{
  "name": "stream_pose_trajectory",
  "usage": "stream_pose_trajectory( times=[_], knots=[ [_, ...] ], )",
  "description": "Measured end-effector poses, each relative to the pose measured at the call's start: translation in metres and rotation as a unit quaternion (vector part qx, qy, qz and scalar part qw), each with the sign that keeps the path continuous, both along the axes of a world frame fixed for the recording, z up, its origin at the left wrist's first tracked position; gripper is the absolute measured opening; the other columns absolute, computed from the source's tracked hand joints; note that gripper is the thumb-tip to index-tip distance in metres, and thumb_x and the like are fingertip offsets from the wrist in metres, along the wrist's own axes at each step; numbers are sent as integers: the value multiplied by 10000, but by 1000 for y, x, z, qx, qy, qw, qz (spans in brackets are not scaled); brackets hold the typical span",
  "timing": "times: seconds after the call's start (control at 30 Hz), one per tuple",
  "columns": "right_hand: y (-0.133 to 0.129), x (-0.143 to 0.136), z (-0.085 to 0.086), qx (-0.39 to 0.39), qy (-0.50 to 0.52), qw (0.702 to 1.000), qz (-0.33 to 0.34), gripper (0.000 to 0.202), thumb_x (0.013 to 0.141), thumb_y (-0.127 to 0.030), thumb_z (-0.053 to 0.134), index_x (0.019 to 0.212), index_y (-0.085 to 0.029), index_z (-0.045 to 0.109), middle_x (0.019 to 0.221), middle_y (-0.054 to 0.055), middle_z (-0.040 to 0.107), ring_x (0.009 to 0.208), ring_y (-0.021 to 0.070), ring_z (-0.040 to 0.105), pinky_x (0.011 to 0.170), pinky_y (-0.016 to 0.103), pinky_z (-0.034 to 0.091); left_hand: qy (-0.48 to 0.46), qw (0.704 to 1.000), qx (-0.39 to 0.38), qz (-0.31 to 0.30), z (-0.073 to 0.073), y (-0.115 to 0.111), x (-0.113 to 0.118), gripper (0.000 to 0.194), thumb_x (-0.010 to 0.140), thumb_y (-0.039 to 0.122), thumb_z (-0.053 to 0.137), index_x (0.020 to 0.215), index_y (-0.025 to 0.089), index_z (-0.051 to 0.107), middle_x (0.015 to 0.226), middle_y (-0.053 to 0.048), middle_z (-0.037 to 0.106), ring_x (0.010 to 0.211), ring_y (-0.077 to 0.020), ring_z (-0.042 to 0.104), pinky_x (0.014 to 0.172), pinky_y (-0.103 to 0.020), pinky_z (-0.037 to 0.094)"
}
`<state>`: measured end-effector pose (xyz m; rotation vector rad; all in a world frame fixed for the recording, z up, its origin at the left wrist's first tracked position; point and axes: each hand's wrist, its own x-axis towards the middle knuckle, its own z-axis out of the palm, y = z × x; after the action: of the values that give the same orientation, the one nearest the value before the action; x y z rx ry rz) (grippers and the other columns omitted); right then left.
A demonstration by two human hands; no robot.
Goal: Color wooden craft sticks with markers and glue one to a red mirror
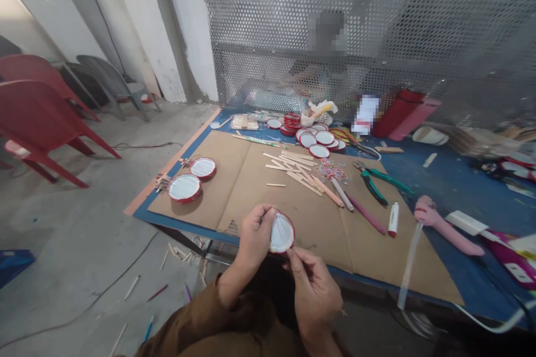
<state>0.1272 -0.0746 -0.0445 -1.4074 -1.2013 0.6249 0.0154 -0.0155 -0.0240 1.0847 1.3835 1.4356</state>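
Just past the table's front edge, my left hand (256, 234) grips a small round white disc with a red rim (282, 233) at its upper left side. Thin threads run across the white face and fan out from near the left thumb. My right hand (315, 285) pinches at the lower rim with thumb and forefinger; whether a thread end is also between them cannot be made out. On the cardboard to the left lie two finished-looking miniature banjos, the nearer banjo (184, 188) and the farther banjo (203, 168), each with a short wooden neck.
Cardboard (234, 170) covers part of the blue table (422, 178). Wooden sticks (293, 167), tangled coloured threads (333, 170), green-handled pliers (372, 187), a white glue tube (393, 218) and a pink glue gun (448, 226) lie about. Red-rimmed discs (319, 150) pile up behind.
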Motion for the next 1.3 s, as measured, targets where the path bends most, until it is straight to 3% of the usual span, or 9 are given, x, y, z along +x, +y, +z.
stream_pose_trajectory(
  times=[0.13, 0.27, 0.67, 0.77, 0.87, 1.0, 1.17, 1.3],
  knots=[
    [-2, 0, 2, -32, 46, 998, -16, 251, 780, -417, 689, 759, -173, 744, 714, 57, 757, 516, 160, 686, 517, 223, 565, 4, 1000, -1, -3, -1, 0, 1, 239, 842, 365, 526, 766, 163, 630, 659, 13, 594, 603, -118, 521, 573, -216, 411],
    [-4, 1, 3, -17, 68, 997, -18, 246, 777, -405, 688, 749, -166, 736, 783, 86, 767, 556, 176, 700, 545, 259, 594, 17, 1000, 5, -6, -3, 0, 1, 229, 848, 352, 518, 770, 167, 627, 670, 12, 605, 621, -121, 533, 599, -220, 422],
    [-11, 8, -10, 26, 16, 999, -20, 215, 833, -370, 658, 775, -170, 712, 750, 69, 752, 651, 181, 720, 637, 276, 603, 30, 1000, 6, 8, 0, 3, 1, 238, 844, 355, 508, 782, 160, 628, 678, -2, 610, 638, -130, 534, 601, -225, 432],
    [-8, 14, -9, 15, 24, 999, -21, 263, 857, -408, 624, 807, -161, 697, 719, 63, 730, 573, 157, 679, 548, 251, 565, 35, 999, 11, -21, -1, 3, 0, 237, 838, 353, 515, 763, 161, 629, 658, 1, 601, 626, -128, 527, 586, -220, 426],
    [5, 20, 0, 12, -22, 999, -22, 303, 860, -447, 596, 887, -166, 704, 808, 82, 727, 632, 163, 666, 557, 257, 538, 54, 996, 27, -68, -2, 2, -2, 219, 825, 347, 538, 754, 167, 640, 675, -7, 629, 656, -138, 555, 619, -228, 437],
    [26, 22, 13, -9, -2, 999, 42, 339, 822, -492, 614, 912, -177, 702, 928, 103, 723, 825, 212, 683, 716, 313, 565, 75, 990, 41, -113, -2, 1, -6, 223, 863, 328, 500, 803, 173, 648, 753, -34, 678, 718, -155, 595, 682, -250, 455],
    [39, 13, 21, -95, 157, 969, 167, 397, 732, -511, 708, 936, -172, 676, 895, 94, 734, 810, 218, 693, 704, 316, 577, 87, 988, 53, -113, -3, 1, -6, 169, 873, 308, 483, 825, 183, 587, 760, -11, 631, 709, -141, 571, 670, -242, 437],
    [40, 15, 21, -111, 195, 951, 212, 371, 690, -454, 761, 905, -169, 660, 823, 59, 710, 705, 172, 662, 612, 261, 555, 92, 985, 49, -136, -4, 2, -6, 143, 850, 291, 490, 763, 188, 538, 680, 19, 564, 647, -126, 518, 610, -231, 399]
  ],
)
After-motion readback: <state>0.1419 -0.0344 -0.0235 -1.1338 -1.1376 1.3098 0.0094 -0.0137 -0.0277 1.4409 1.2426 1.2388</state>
